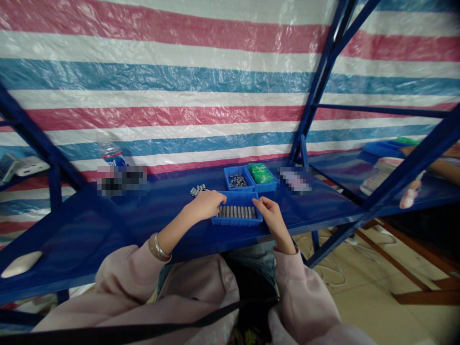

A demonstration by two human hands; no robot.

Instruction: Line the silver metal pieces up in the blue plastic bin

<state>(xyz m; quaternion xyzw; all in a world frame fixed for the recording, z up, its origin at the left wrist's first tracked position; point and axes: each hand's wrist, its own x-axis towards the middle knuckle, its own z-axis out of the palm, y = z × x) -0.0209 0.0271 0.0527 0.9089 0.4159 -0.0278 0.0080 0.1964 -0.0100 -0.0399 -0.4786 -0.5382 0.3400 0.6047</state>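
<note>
A blue tray (237,222) sits near the table's front edge with a row of several grey metal cylinders (237,212) lined up inside. My left hand (206,205) reaches over the tray's left end, its fingers bent down at the row; what its fingertips hold is hidden. At the right end, my right hand (268,212) pinches the tray's wall between thumb and fingers. A few loose metal cylinders (197,189) lie on the table just behind my left hand.
Behind the tray stand a blue bin of small metal parts (237,181) and a bin with green plastic (261,173). A bottle (113,155) is back left, a white mouse (21,264) far left. Blue frame posts (316,91) rise right; another person's arm (445,168) shows beyond.
</note>
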